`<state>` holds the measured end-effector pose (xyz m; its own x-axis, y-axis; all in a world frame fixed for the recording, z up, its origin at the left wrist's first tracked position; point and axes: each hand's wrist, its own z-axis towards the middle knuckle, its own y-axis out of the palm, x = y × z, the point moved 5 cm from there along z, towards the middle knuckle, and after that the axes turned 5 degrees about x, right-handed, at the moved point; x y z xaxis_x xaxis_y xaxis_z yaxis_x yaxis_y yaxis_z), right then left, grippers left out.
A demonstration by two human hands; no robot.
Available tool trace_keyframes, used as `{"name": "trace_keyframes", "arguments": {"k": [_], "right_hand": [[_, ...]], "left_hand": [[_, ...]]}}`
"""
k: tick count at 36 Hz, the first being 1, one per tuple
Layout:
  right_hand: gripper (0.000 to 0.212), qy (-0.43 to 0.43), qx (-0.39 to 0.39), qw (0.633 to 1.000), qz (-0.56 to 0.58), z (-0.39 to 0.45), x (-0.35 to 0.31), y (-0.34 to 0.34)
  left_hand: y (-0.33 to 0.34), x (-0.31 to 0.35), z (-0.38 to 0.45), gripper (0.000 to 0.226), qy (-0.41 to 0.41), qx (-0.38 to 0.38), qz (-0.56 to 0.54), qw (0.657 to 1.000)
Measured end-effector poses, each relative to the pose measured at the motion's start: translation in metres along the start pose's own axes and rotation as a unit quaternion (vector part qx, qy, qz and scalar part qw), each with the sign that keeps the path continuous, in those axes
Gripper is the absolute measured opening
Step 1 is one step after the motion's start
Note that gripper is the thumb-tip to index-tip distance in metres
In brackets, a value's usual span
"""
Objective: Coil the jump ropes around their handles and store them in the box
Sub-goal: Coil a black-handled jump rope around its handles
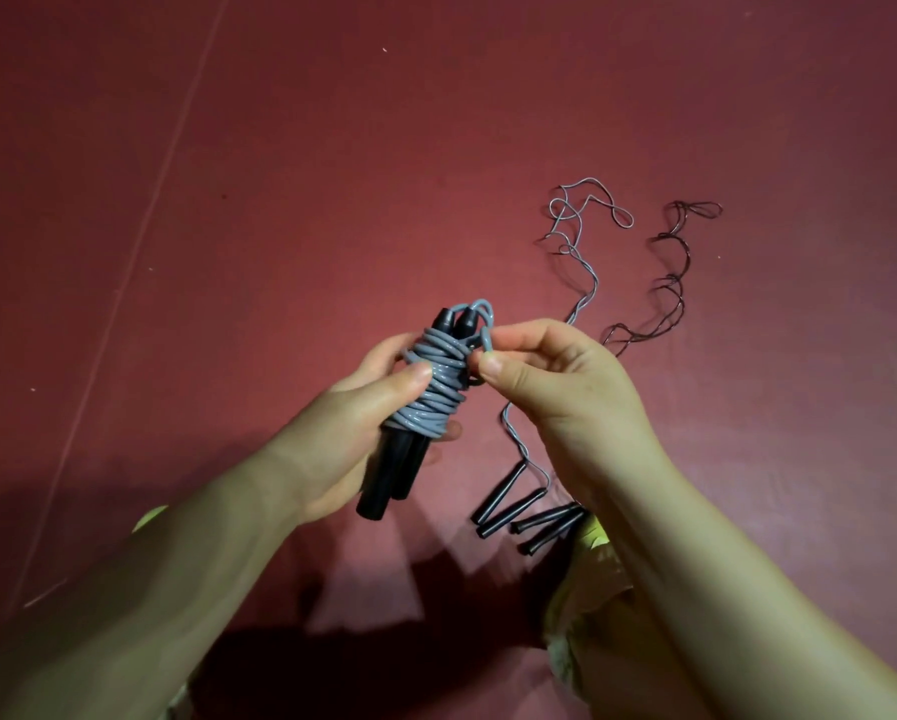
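Note:
My left hand [363,407] grips a pair of black handles [394,475] held side by side, with a grey jump rope [436,387] coiled tightly around their upper half. The thumb presses on the coil. My right hand [555,387] pinches the last grey loop [485,330] of that rope beside the handle tops. On the floor to the right lie two more ropes: a thin grey one [581,262] and a dark one [670,288], both loose and wavy. Their black handles [519,506] lie together below my right wrist. No box is in view.
The dark red floor [280,174] fills the view, with a pale seam line [140,241] running diagonally on the left. Yellowish cloth [592,579], apparently my clothing, shows under my right forearm.

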<state>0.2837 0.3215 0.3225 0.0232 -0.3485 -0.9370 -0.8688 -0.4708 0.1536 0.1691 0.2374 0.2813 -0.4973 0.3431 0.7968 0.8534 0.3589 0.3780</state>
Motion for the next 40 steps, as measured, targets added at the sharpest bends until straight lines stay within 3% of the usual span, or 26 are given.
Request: {"name": "trace_keyframes", "arguments": {"k": [6, 16, 20, 27, 33, 40], "right_hand": [[0.01, 0.02, 0.015, 1.0, -0.014, -0.002, 0.001, -0.003], [0.015, 0.063, -0.012, 0.997, -0.051, -0.001, 0.007, -0.008], [0.041, 0.08, -0.04, 0.995, -0.046, 0.0, 0.01, -0.007], [0.026, 0.088, -0.095, 0.991, -0.033, -0.003, 0.009, -0.004], [0.021, 0.083, -0.115, 0.99, -0.009, -0.004, 0.008, 0.0], [0.03, 0.053, -0.077, 0.995, -0.041, -0.001, -0.003, -0.007]], "left_hand": [[0.0, 0.005, -0.002, 0.049, 0.022, -0.021, -0.012, 0.999], [0.004, -0.002, -0.003, 0.066, 0.021, -0.058, 0.013, 0.998], [0.006, 0.001, -0.004, 0.06, 0.032, -0.062, 0.004, 0.998], [0.006, 0.004, -0.008, 0.045, 0.041, -0.077, 0.006, 0.996], [0.007, 0.009, -0.009, 0.015, 0.044, 0.0, 0.032, 0.999], [0.002, 0.01, -0.008, 0.016, 0.008, 0.016, -0.044, 0.999]]}}
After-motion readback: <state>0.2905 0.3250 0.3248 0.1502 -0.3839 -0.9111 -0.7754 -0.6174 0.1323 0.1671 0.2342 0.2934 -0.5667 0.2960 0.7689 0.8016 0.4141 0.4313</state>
